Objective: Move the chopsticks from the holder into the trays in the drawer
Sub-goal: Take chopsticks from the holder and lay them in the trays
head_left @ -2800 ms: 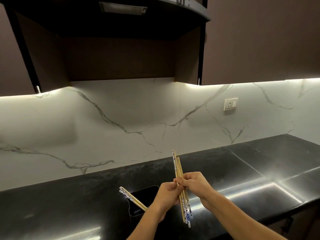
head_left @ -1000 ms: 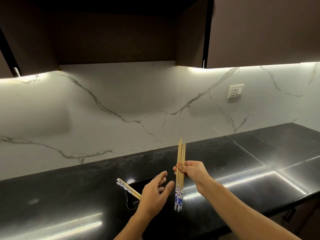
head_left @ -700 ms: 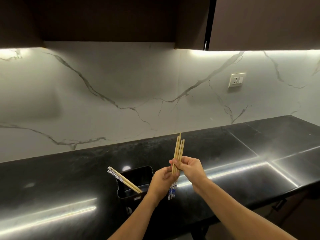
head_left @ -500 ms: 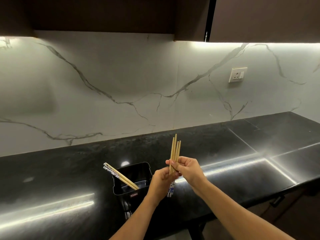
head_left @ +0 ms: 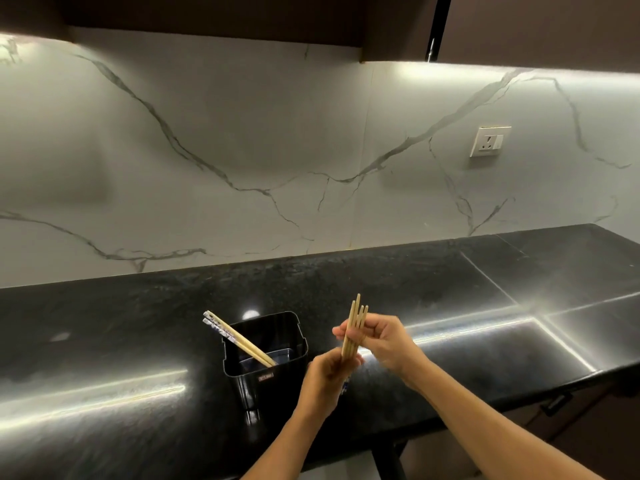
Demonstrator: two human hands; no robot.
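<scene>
A bundle of several wooden chopsticks (head_left: 354,327) stands almost upright above the black counter, thin tips up, blue-and-white ends hidden behind my left hand. My left hand (head_left: 325,382) grips the bundle's lower part from below. My right hand (head_left: 381,341) holds the upper part, fingers curled round the sticks. Left of my hands stands a black rectangular holder (head_left: 268,362) with two more chopsticks (head_left: 235,337) leaning out to the upper left, patterned ends up. No drawer or tray is in view.
The black stone counter (head_left: 450,306) runs along a white marble backsplash with a wall socket (head_left: 489,141). Dark wall cupboards hang above. Below the counter's front edge at right there is a dark cabinet front with a handle (head_left: 557,403).
The camera has tilted downward. My left hand, open beside the bundle a second ago, closed on its lower part; both hands now hold the bundle, slightly lower and nearer the holder.
</scene>
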